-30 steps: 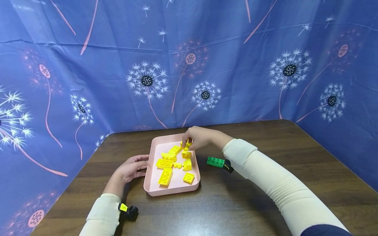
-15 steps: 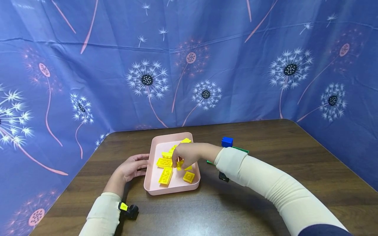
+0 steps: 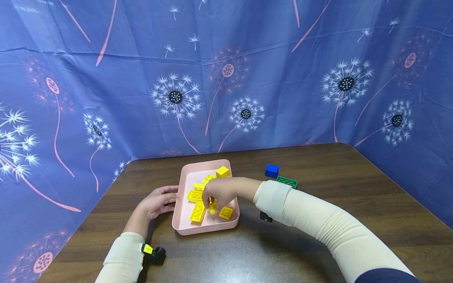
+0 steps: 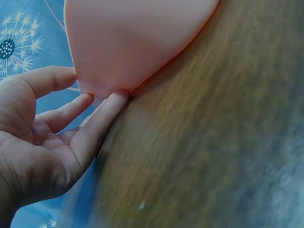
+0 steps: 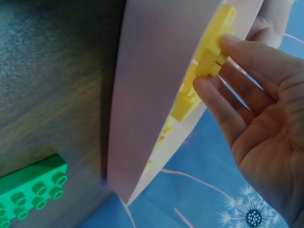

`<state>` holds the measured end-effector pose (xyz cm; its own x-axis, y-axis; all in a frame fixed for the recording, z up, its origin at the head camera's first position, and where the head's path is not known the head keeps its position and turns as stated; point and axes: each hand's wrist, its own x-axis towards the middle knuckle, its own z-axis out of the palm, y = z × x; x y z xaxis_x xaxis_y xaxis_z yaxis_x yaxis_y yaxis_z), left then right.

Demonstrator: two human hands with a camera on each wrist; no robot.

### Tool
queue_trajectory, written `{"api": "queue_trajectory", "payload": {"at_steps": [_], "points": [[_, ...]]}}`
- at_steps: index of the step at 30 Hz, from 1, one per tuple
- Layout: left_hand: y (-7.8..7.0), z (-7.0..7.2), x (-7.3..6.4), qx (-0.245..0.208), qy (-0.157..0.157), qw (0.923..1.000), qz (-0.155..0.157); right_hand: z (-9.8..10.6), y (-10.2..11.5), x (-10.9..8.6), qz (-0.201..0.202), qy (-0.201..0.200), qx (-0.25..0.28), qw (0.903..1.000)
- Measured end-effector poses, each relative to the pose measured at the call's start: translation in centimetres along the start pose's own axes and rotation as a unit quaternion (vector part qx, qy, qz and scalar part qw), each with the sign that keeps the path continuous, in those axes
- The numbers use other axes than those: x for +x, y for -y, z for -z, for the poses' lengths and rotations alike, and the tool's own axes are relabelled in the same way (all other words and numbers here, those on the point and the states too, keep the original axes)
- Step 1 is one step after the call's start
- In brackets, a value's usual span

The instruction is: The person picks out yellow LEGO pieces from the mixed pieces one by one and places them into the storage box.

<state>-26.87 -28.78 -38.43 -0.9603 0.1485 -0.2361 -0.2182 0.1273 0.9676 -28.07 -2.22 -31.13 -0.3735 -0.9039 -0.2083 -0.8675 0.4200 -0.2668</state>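
A pink tray holding several yellow toy building bricks sits on the table. My left hand touches the tray's left wall, its fingers fairly straight. In the left wrist view its fingertips meet the tray's outer side. My right hand is over the middle of the tray. Seen from the right wrist, the thumb and a finger of that hand pinch a small yellow brick. Part of the tray's right side lies hidden under the right hand.
On the table right of the tray are a blue brick and a green brick partly behind the right sleeve. The right wrist view also has a green brick outside the tray. Blue patterned cloth stands behind the table.
My right hand has come from the tray's far right corner toward its near middle. The blue brick and a green brick behind the sleeve have come into view. My left hand stays put.
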Motion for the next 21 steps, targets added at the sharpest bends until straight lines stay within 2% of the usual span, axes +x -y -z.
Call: {"api": "queue_trajectory", "payload": {"at_steps": [7, 14, 21], "points": [[0.0, 0.0, 0.1, 0.004, -0.003, 1.0000, 0.001, -0.7, 0.0, 0.0, -0.008, 0.008, 0.000, 0.9999], [0.1, 0.0, 0.0, 0.003, 0.002, 1.0000, -0.004, -1.3, -0.1, 0.4, -0.013, -0.014, -0.027, 0.9994], [0.0, -0.1, -0.1, 0.005, 0.003, 1.0000, -0.006, -1.6, 0.0, 0.4, -0.020, -0.017, -0.023, 0.9994]]}}
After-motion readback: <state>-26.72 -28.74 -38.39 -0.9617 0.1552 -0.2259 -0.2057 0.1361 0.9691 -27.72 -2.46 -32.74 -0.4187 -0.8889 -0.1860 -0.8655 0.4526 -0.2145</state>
